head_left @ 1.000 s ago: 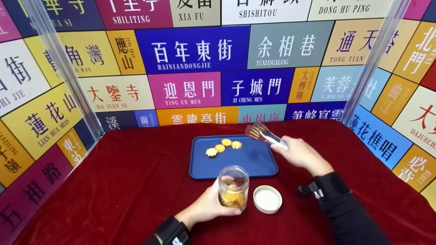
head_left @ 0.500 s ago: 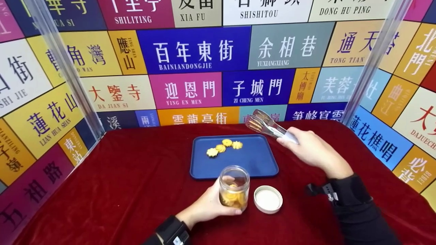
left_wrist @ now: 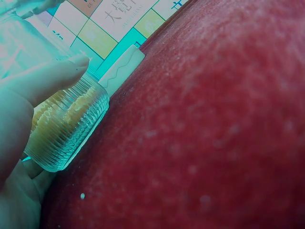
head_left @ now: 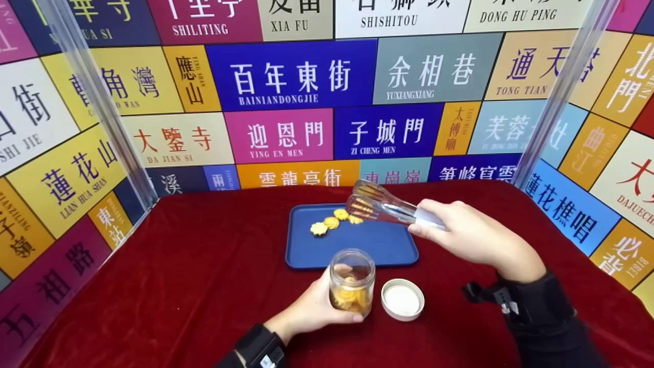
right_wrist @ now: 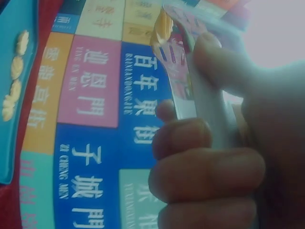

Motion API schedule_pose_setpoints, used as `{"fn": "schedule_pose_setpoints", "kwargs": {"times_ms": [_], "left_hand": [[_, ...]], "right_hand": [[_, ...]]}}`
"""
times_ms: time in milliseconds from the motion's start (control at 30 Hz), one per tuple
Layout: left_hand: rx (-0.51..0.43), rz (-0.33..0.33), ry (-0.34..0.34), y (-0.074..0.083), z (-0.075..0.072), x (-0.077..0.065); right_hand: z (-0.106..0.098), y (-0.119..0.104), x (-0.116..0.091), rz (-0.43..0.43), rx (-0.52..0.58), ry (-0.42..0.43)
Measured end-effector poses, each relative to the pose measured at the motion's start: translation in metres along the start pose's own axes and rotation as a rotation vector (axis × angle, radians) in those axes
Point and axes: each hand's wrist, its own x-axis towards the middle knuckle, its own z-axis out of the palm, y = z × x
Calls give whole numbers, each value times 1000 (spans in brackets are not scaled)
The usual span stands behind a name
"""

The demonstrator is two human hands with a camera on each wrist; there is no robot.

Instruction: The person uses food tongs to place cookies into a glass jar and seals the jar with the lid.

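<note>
My left hand [head_left: 319, 304] is wrapped around a lidless clear jar [head_left: 352, 266], its thumb across the ribbed side in the left wrist view. Yellow cookies [head_left: 350, 295] lie inside the jar, low down. My right hand [head_left: 475, 235] grips the white handle of metal serving tongs [head_left: 391, 210], with slotted heads spread a little apart over the blue tray [head_left: 352, 250]. At the tongs' tip in the right wrist view shows a golden-yellow patch [right_wrist: 163, 26]; I cannot tell whether it is a cookie. Several piped cookies [head_left: 331, 222] sit at the tray's back, one partly covered by the tongs.
A round whitish lid [head_left: 402, 300] lies just right of the jar. Dark red cloth [head_left: 204, 286] covers the table. Printed panels [head_left: 286, 76] rise behind and at both sides, with clear corner posts [head_left: 557, 92].
My right hand first moved right and back with the tongs, then the tongs' heads swung left over the back of the tray. The left hand and jar stayed in place.
</note>
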Motion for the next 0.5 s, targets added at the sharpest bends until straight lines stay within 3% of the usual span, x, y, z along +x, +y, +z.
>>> {"fn": "schedule_pose_setpoints", "kwargs": {"times_ms": [500], "left_hand": [[-4,-10,-1,1,0,1]], "right_hand": [[-6,-17,-12,-185,10,-137]]}}
